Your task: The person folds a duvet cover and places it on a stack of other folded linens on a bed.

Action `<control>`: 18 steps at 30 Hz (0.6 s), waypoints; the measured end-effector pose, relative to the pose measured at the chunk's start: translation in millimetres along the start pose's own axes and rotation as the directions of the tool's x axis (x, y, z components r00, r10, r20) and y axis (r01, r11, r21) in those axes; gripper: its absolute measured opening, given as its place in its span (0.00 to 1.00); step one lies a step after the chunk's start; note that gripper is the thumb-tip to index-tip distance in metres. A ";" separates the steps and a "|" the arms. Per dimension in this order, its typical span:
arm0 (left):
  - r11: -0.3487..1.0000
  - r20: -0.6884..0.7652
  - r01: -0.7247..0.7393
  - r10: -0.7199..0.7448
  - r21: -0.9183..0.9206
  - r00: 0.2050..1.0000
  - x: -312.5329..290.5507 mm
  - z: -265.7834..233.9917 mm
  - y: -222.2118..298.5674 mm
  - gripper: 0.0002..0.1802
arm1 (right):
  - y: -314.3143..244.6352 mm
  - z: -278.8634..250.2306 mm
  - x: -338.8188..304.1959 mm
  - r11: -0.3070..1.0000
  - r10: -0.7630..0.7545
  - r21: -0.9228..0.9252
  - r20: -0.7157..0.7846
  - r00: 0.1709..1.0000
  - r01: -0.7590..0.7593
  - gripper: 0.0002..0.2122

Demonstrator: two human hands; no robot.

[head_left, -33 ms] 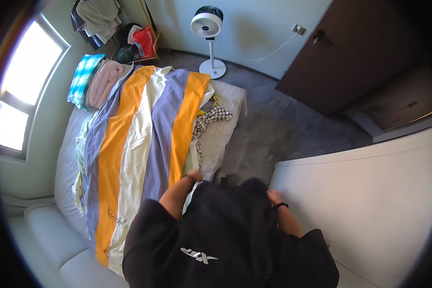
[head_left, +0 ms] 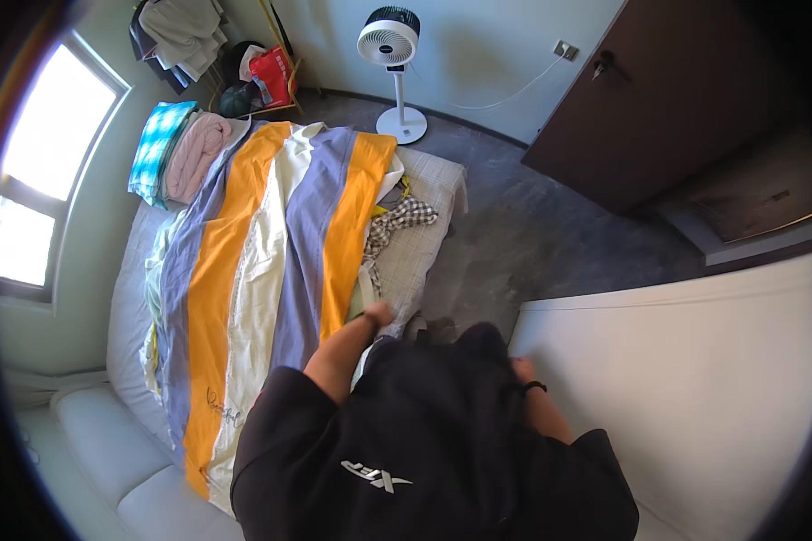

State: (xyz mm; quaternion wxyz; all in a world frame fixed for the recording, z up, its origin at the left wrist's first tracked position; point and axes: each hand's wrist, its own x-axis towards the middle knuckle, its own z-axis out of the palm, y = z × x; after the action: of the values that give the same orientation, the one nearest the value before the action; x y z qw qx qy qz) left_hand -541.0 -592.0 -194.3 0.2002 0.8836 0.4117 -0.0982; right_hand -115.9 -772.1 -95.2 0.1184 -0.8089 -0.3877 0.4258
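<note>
My left hand (head_left: 379, 315) is held over the near right edge of the bed, beside a striped quilt (head_left: 293, 252) in orange, cream and grey-purple. Its fingers look curled in; whatever they might hold is hidden. Low at my right side is my right hand (head_left: 521, 368), with a dark band at the wrist, against my black shirt (head_left: 424, 406). The shirt and the angle hide most of its fingers. A brown-and-white checked cloth (head_left: 404, 219) lies bunched along the quilt's right edge, on the pale bed sheet (head_left: 433, 185).
A folded pink blanket (head_left: 198, 155) and blue checked bedding (head_left: 160, 149) are piled at the bed's far left. A white standing fan (head_left: 401, 99) is beyond the bed. To the right are a brown door (head_left: 659, 99) and a large white panel (head_left: 677, 361).
My left hand has moved slightly up and to the right, away from my shirt. My right hand has shifted only a little, and the bedding lies the same.
</note>
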 end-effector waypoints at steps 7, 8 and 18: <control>0.771 -0.031 0.096 -0.148 -0.629 0.988 227.0 -250.1 111.3 0.14 | 43.1 -56.6 72.2 0.990 -0.028 -0.136 0.058 0.998 0.035 0.10; 0.771 -0.033 0.069 -0.116 -0.634 0.993 247.7 -258.2 113.7 0.13 | 40.0 -69.8 96.6 0.983 -0.024 -0.177 0.098 0.995 0.041 0.09; 0.717 0.522 0.671 -0.506 -0.187 0.687 255.0 -209.0 18.7 0.21 | -186.0 -254.3 380.5 0.842 0.050 0.525 0.150 0.987 -0.122 0.06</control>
State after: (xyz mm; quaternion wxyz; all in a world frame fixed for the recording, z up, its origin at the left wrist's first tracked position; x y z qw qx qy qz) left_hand -361.2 -336.6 -87.2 0.4031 0.6012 0.6330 -0.2745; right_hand 112.9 -335.1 -70.3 0.2930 -0.7315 -0.2245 0.5733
